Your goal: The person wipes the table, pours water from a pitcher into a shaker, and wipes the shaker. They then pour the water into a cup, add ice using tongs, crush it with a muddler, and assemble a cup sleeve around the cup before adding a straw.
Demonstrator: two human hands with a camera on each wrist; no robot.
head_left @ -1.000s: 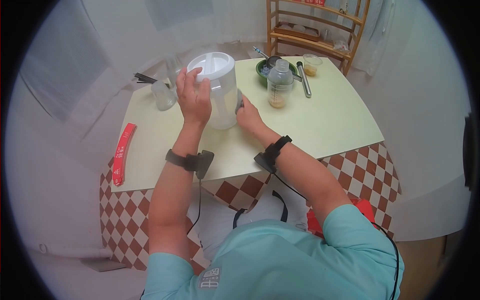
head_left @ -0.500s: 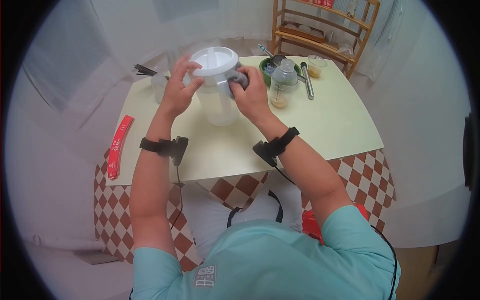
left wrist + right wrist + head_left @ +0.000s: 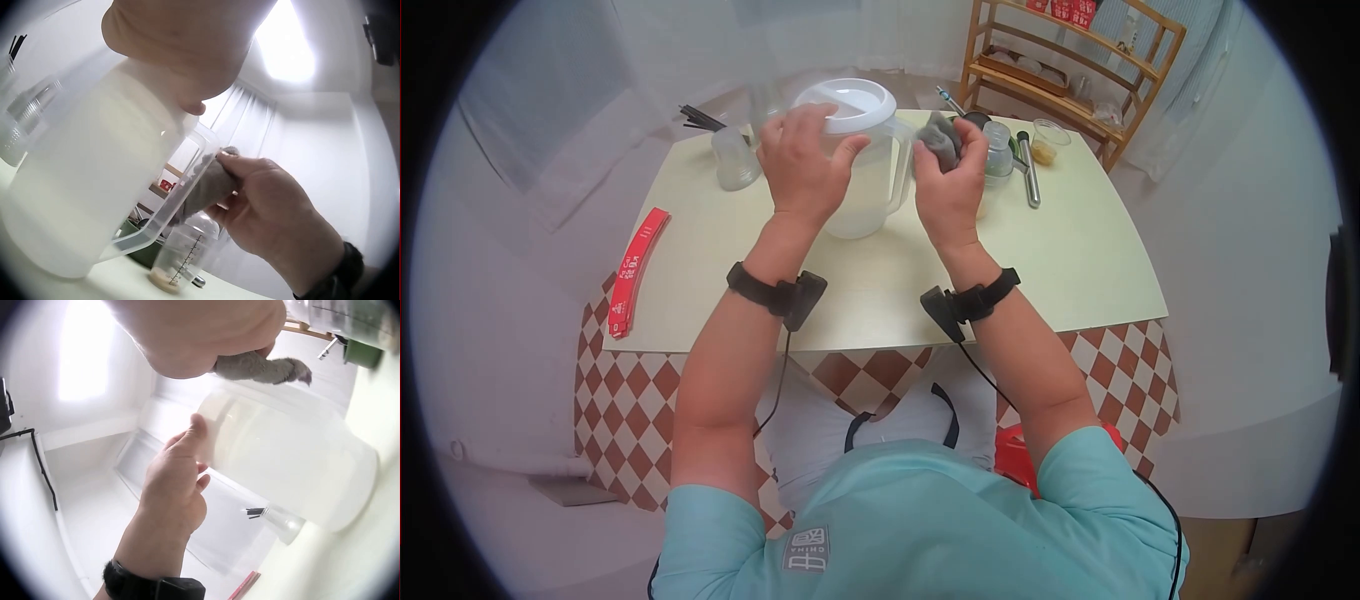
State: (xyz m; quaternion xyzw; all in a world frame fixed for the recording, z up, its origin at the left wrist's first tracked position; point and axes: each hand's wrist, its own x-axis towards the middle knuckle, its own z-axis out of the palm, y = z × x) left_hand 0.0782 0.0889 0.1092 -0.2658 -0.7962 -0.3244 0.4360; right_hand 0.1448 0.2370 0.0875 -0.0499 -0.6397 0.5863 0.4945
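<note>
A large translucent pitcher [image 3: 855, 205] with a white lid [image 3: 868, 98] stands on the table, its handle [image 3: 900, 170] pointing right. My left hand [image 3: 808, 165] holds the pitcher near its top, fingers over the lid's edge and thumb spread along the near side. To the right, my right hand [image 3: 950, 195] grips a bunched grey cloth [image 3: 940, 142] between thumb and fingers. In the left wrist view the cloth [image 3: 212, 184] is close beside the handle. Pale, cloudy liquid shows through the pitcher's wall in that view.
Behind my right hand are a clear shaker [image 3: 181, 253], a green bowl [image 3: 145, 255], a metal rod [image 3: 1030, 175] and a cup with yellow contents [image 3: 1048, 142]. At left lie a red strip [image 3: 638, 270], a clear cup [image 3: 735, 160] and black straws [image 3: 700, 118]. A wooden shelf [image 3: 1060, 100] stands beyond.
The pitcher has turned, bringing its handle from the near side round to the right. My right hand has lifted the cloth up and to the right; my left hand has shifted round the top.
</note>
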